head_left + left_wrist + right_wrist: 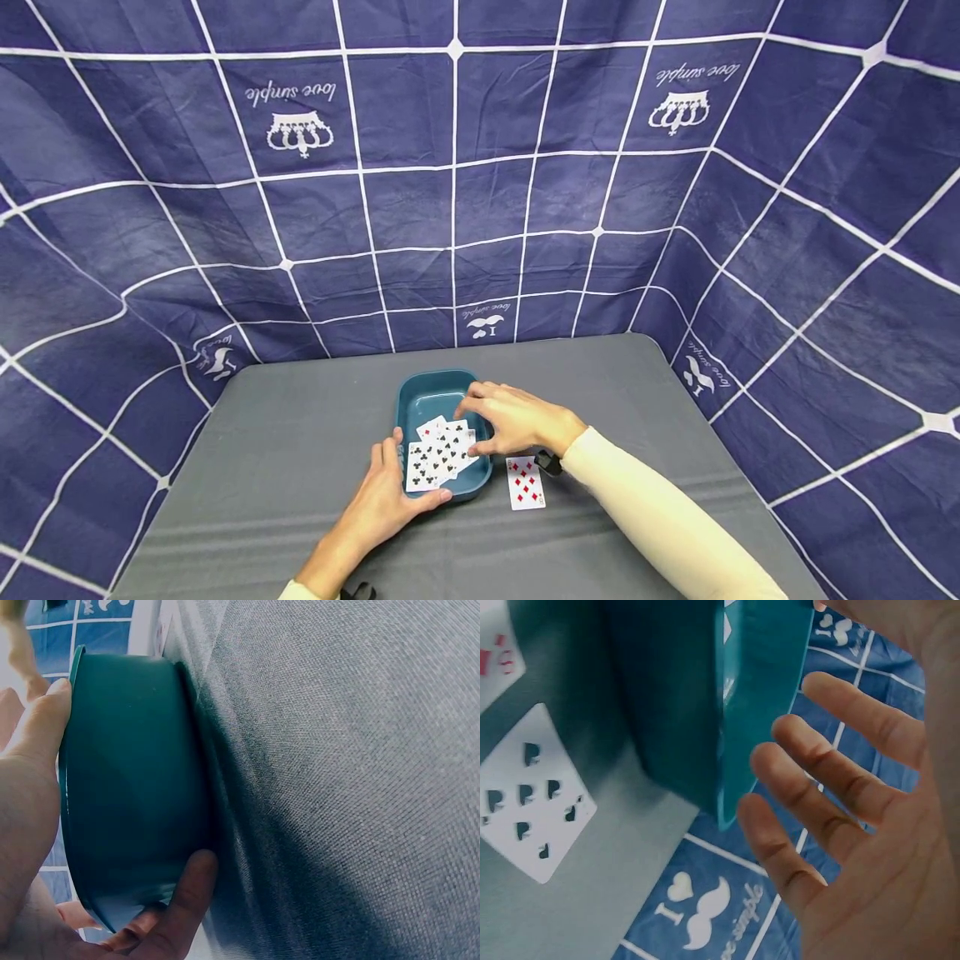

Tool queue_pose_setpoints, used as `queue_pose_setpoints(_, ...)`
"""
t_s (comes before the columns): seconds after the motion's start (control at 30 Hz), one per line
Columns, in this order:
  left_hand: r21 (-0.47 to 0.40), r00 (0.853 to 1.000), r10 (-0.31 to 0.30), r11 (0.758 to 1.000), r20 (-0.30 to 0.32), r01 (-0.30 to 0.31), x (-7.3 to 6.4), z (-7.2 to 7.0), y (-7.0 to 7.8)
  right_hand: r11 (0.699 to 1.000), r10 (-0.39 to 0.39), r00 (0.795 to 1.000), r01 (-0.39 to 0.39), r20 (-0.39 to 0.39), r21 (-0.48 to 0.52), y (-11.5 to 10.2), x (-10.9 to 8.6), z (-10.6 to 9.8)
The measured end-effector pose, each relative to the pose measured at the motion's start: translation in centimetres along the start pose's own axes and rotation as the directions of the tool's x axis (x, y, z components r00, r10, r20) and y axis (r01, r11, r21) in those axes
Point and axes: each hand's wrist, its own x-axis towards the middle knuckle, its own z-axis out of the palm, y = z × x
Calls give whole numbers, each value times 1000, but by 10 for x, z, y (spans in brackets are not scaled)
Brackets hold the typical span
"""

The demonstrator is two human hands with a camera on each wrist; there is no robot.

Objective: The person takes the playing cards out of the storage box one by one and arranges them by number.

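A blue-green plastic tray [437, 379] with rounded corners stands on the table. Several playing cards [435, 458] lie overlapped in its near half, mostly black suits face up, with a red diamond card among them. My left hand [386, 492] grips the tray at its near left corner, thumb along the near rim and fingers against the left side. My right hand [513, 419] hovers over the tray's right rim, its fingers spread and loosely bent, holding nothing. In the right wrist view those fingertips [761, 814] overlap the tray's edge.
A diamonds card [526, 483] lies face up on the grey table [300, 433], right of the tray. Beside it a spades card [536, 795] shows in the right wrist view, hidden under my right arm from the head. Blue checked cloth [405, 208] hangs behind and along both sides.
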Motion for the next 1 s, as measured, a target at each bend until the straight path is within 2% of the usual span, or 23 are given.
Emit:
queue_pose_setpoints(0.33, -5, 1000, 2, 1000, -7, -2, 0, -2, -1, 1000, 2, 993, 1, 122, -21, -16, 35, -7)
queue_pose_setpoints(0.57, -9, 1000, 4, 1000, -9, -4, -1, -2, -3, 995, -8, 979, 28, 202, -98, -30, 58, -2)
queue_pose_setpoints(0.87, -28, 1000, 9, 1000, 5, -9, -3, -2, -2, 974, -55, 943, 123, 327, -191, -39, 80, 15)
queue_pose_setpoints(1.0, -23, 1000, 13, 1000, 8, -13, -2, -1, -2, 957, -49, 925, 152, 376, -249, -43, 84, 21)
